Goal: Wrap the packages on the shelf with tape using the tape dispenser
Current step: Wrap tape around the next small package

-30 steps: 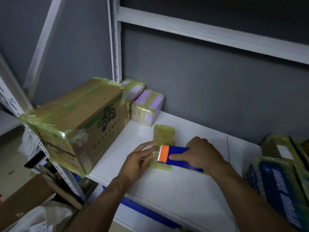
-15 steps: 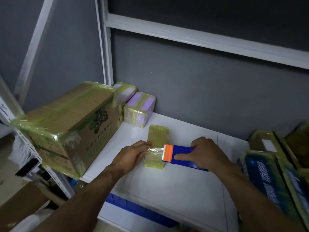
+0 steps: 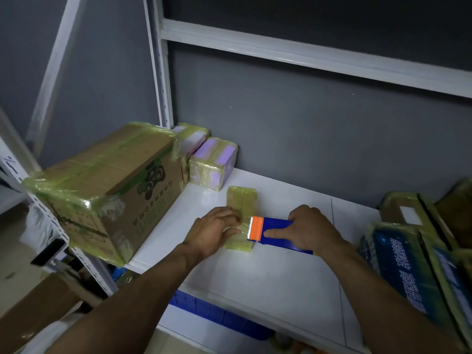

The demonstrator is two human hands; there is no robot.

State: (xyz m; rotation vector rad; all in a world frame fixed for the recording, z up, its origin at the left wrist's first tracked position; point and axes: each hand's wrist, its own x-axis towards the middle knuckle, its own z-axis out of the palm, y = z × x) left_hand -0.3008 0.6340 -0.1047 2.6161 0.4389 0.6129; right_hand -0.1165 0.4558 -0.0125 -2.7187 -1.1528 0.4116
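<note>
A small flat package (image 3: 242,200) wrapped in yellowish tape lies on the white shelf (image 3: 268,272). My right hand (image 3: 310,229) grips a blue tape dispenser (image 3: 277,232) with an orange cutter head at the package's right edge, forefinger stretched along its side. A short strip of clear tape runs from the cutter onto the package. My left hand (image 3: 213,232) covers the package's near left part, fingers curled over it at the tape's end.
A big taped cardboard box (image 3: 107,190) stands at the shelf's left end, with taped purple packages (image 3: 213,163) behind it. Blue taped packages (image 3: 413,272) and a brown box (image 3: 406,213) crowd the right. A grey wall backs the shelf; a blue crate (image 3: 214,312) sits below.
The dispenser has drawn a little to the right, pulling tape off the package. My left hand has slid further over the package and curled its fingers.
</note>
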